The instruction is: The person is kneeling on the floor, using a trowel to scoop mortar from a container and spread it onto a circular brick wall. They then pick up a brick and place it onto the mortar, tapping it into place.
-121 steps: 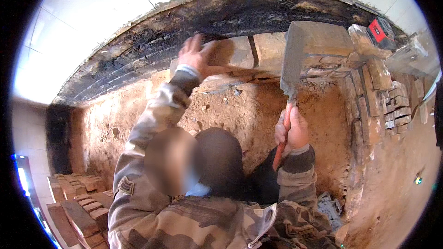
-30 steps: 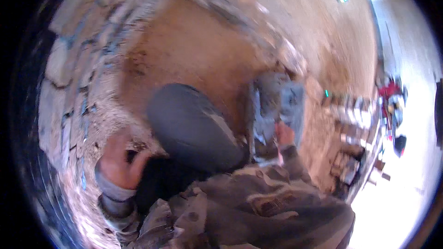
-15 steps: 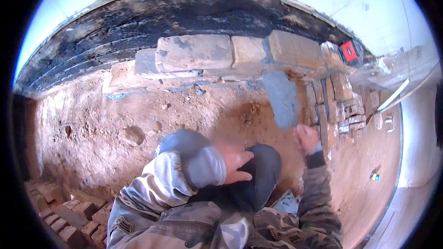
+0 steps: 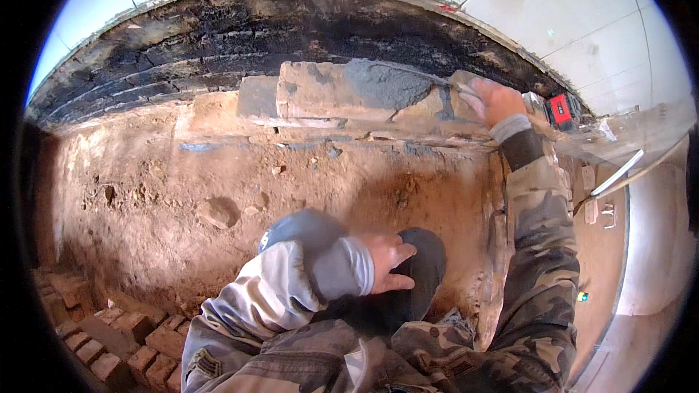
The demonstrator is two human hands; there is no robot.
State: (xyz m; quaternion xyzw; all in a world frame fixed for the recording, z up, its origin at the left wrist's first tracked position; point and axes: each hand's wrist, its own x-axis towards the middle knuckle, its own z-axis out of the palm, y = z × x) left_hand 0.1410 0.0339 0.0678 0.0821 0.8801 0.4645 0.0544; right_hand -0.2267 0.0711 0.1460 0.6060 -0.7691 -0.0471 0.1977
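Note:
My right hand (image 4: 499, 100) is closed at the right end of a row of bricks, gripping a trowel whose handle is mostly hidden by the fingers. Its blade (image 4: 419, 71) shows as a thin edge over the bricks. Wet grey mortar (image 4: 386, 87) lies spread on the top of the row, just left of the hand. A long tan brick (image 4: 309, 94) forms the row's left part, beside a greyish brick (image 4: 257, 97). My left hand (image 4: 389, 260) rests by my dark-trousered knee, thumb and fingers apart, holding nothing.
Behind the bricks runs a blackened wall strip (image 4: 218, 44) below white tiles (image 4: 561, 7). A red and black object (image 4: 561, 109) sits right of my right hand. Bare earth with a loose stone (image 4: 217, 212) lies ahead; several stacked bricks (image 4: 131, 326) stand lower left.
My right hand has moved forward from near my knee to the brick row. The mortar that covered the trowel blade is now on the bricks. My left hand stays by the knee.

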